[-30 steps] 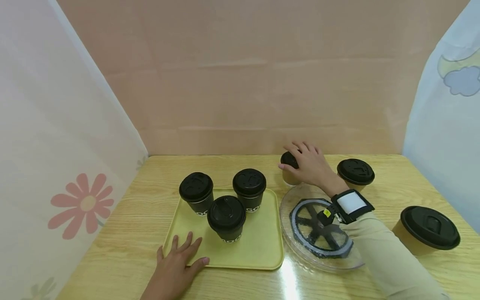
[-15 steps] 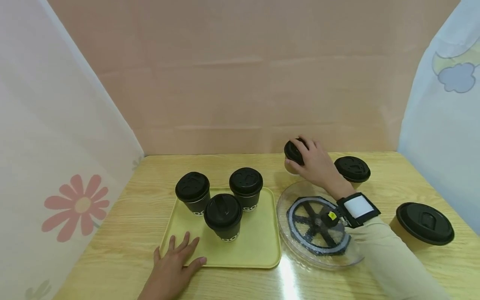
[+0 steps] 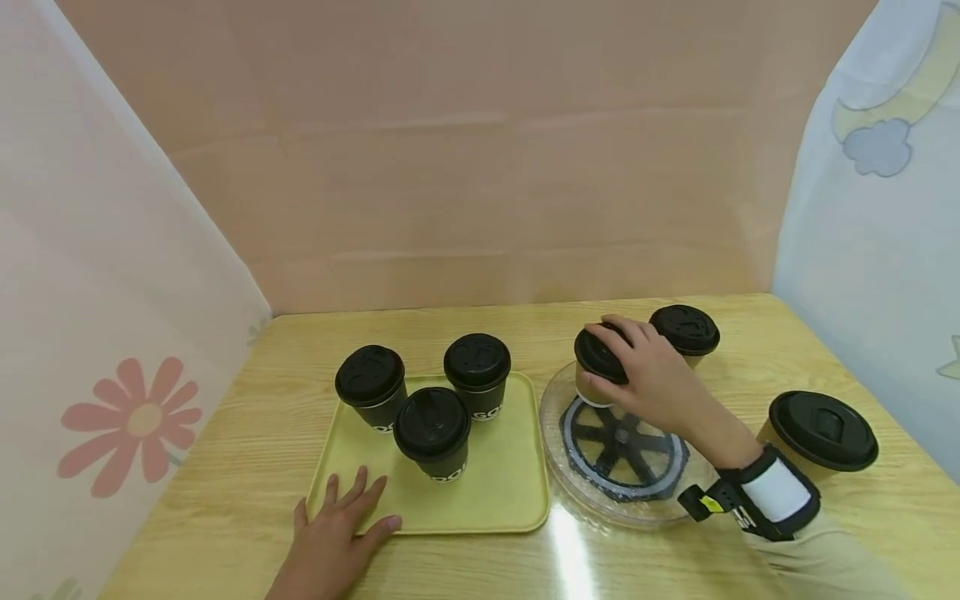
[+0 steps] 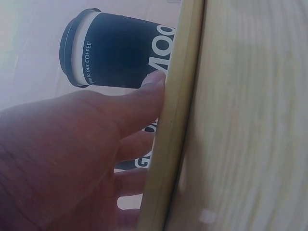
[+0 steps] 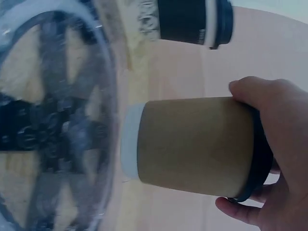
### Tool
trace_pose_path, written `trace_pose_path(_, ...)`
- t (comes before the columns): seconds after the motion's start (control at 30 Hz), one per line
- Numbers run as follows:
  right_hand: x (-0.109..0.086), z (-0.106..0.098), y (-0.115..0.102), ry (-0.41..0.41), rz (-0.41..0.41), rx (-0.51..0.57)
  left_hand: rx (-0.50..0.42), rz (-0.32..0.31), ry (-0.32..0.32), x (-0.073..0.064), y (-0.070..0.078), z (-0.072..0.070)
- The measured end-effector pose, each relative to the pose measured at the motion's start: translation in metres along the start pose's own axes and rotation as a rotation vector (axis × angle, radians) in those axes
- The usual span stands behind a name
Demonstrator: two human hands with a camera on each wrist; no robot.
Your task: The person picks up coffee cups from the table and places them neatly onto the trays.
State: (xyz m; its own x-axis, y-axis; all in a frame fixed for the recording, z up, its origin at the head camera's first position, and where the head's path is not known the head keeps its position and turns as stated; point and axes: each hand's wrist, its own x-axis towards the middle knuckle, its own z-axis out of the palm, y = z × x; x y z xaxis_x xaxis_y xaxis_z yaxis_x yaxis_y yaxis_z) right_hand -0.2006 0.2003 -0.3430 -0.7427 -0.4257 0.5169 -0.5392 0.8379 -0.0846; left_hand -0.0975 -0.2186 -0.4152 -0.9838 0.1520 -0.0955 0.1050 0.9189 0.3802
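My right hand [image 3: 660, 387] grips a brown paper coffee cup [image 5: 197, 144] from above, its fingers and thumb round the black lid [image 3: 594, 354]. The cup hangs upright over the back of a clear round turntable [image 3: 553, 454] with a dark spoked wheel shape inside. My left hand [image 3: 333, 533] rests with spread fingers on the front left edge of a yellow tray [image 3: 502, 496]. In the left wrist view its thumb lies against the tray's rim. Three black lidded coffee cups stand on the tray: one at back left [image 3: 372, 387], one at back right [image 3: 477, 375], one in front [image 3: 432, 433].
Right of the turntable, another brown cup [image 3: 685, 329] with a black lid stands towards the back. A wider brown lidded container [image 3: 821, 429] stands nearer on the right. A tan backdrop [image 3: 480, 167] closes off the table's far side, with patterned white cloths left and right.
My right hand has taken hold of the brown cup, lifted it from the table behind the turntable and brought it forward over the turntable. My left hand stays on the tray edge.
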Motion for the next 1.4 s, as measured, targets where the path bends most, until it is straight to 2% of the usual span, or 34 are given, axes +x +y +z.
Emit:
trace_pose_path(0.1,-0.005,0.007,0.002,-0.053,0.023,0.007,-0.01,-0.004,-0.005,0.001,-0.001,0.001)
trace_pose_path(0.23,-0.008,0.012,0.005,-0.071,0.04,0.012,-0.03,-0.01,-0.007,0.002,-0.002,0.001)
trace_pose_path(0.43,-0.008,0.008,0.006,-0.103,0.044,0.004,-0.028,-0.018,-0.017,0.002,-0.004,0.002)
trace_pose_path(0.5,-0.007,0.003,0.009,-0.078,0.049,0.01,-0.019,-0.017,-0.023,0.002,-0.005,0.002)
trace_pose_path(0.6,-0.004,-0.003,0.019,0.027,0.063,0.018,-0.009,-0.014,-0.035,0.003,-0.005,0.002)
trace_pose_path(0.7,0.001,-0.007,0.033,0.149,0.123,0.019,-0.003,-0.013,-0.037,0.002,-0.006,0.001)
trace_pose_path(0.8,0.003,-0.006,0.045,0.188,0.245,-0.008,-0.004,-0.01,-0.033,0.002,-0.006,0.001)
trace_pose_path(0.9,0.0,-0.002,0.055,0.124,0.375,-0.068,-0.012,-0.006,-0.034,0.002,-0.005,0.001)
trace_pose_path(1.0,-0.006,0.004,0.062,0.01,0.439,-0.137,-0.013,-0.005,-0.037,0.002,-0.004,0.001)
trace_pose_path(1.07,-0.011,0.007,0.065,-0.054,0.429,-0.194,-0.007,-0.006,-0.037,0.001,-0.003,0.0)
trace_pose_path(1.17,-0.016,0.01,0.068,-0.082,0.375,-0.26,0.001,-0.004,-0.033,0.001,-0.002,0.0)
trace_pose_path(1.27,-0.017,0.011,0.07,-0.063,0.331,-0.295,0.002,-0.001,-0.028,0.0,-0.002,0.0)
trace_pose_path(1.4,-0.017,0.008,0.07,-0.023,0.314,-0.312,0.004,-0.003,-0.021,0.0,-0.003,0.001)
